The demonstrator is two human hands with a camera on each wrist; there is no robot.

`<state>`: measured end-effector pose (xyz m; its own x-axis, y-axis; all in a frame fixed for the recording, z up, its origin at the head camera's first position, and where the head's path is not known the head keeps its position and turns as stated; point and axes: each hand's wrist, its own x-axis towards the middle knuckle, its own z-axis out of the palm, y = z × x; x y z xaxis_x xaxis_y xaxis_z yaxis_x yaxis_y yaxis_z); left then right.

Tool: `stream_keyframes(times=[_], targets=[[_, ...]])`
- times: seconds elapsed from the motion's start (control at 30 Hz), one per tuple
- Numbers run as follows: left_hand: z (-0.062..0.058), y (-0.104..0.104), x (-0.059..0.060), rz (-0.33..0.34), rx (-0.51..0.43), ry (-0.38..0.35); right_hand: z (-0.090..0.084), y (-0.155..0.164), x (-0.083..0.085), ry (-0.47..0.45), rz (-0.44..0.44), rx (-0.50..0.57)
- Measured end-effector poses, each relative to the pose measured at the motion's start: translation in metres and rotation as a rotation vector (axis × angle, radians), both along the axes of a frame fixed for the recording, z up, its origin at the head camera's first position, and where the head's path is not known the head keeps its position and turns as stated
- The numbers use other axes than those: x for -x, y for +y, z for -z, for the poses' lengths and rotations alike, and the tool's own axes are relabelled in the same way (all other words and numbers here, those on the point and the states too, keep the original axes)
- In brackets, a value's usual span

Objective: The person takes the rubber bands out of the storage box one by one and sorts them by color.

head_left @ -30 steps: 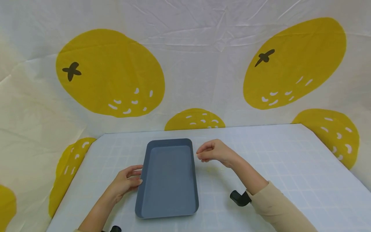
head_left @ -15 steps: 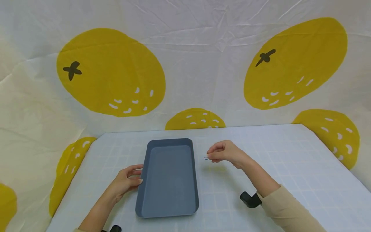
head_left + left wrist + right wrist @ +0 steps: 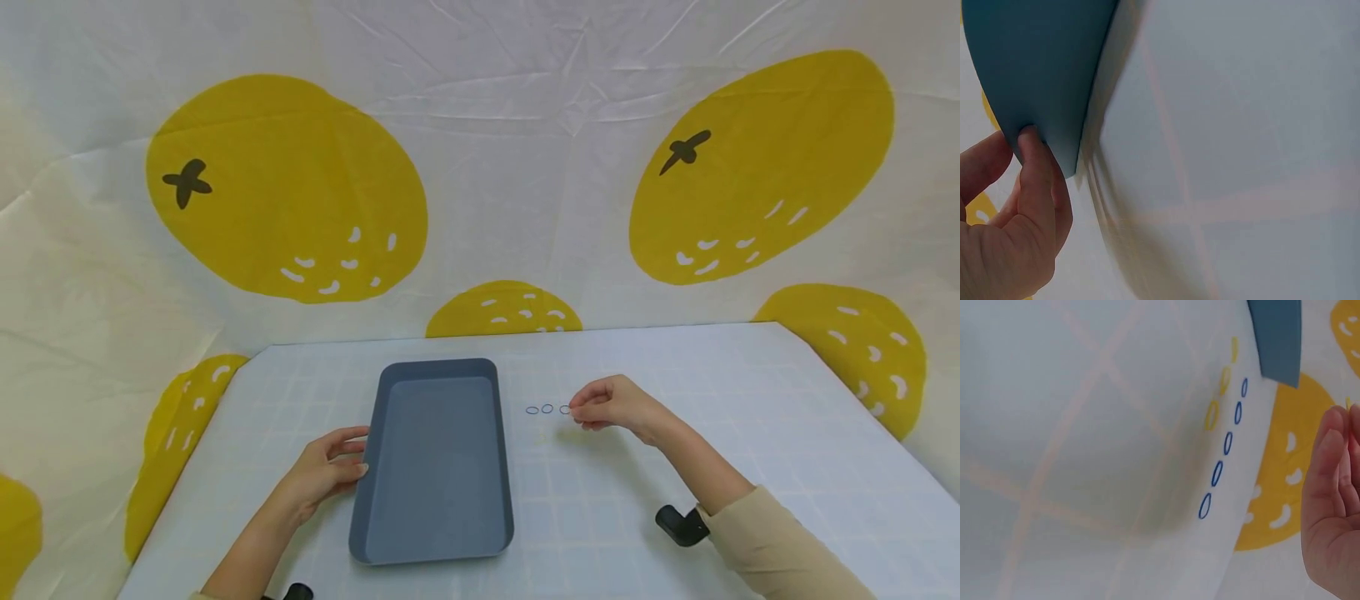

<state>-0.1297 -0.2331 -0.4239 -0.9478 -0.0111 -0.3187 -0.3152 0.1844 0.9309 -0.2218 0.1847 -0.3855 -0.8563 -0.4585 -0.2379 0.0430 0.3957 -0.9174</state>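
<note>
My left hand (image 3: 321,477) holds the left wall of a blue-grey rectangular baking tray (image 3: 432,546), thumb and fingertips at the rim. In the left wrist view, fingers (image 3: 1030,147) lie against the tray's outer wall (image 3: 1044,75). To the right of the tray, my right hand (image 3: 611,404) pinches with thumb and fingertips; a thin yellow ring (image 3: 1347,402) shows at the tips in the right wrist view. Beside that hand, several thin blue rings lie in a row, one of them a blue ring (image 3: 1228,443). Parallel to them runs a shorter row with a yellow ring (image 3: 1211,415).
A white tablecloth (image 3: 675,467) with a pale grid covers the table. Behind and at the sides hangs a white curtain (image 3: 510,208) printed with big yellow fruits. A black wrist-camera mount (image 3: 681,525) sticks out from the right sleeve.
My right hand has moved right, away from the tray, and small blue rings that it hid now show on the cloth. The left hand and the tray have stayed in place.
</note>
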Motion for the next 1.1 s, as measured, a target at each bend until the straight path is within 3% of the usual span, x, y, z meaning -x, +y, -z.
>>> stream_keyframes(times=[0.27,0.6,1.1], targets=[[0.0,0.0,0.0,0.001,0.001,0.002,0.013,0.013,-0.001,-0.002,0.067,-0.066],[0.001,-0.001,0.001,0.005,0.011,0.005,0.042,0.018,0.002,-0.007,0.156,-0.162],[0.0,-0.001,0.001,0.008,0.006,0.009,0.049,0.017,0.002,0.049,0.165,-0.232]])
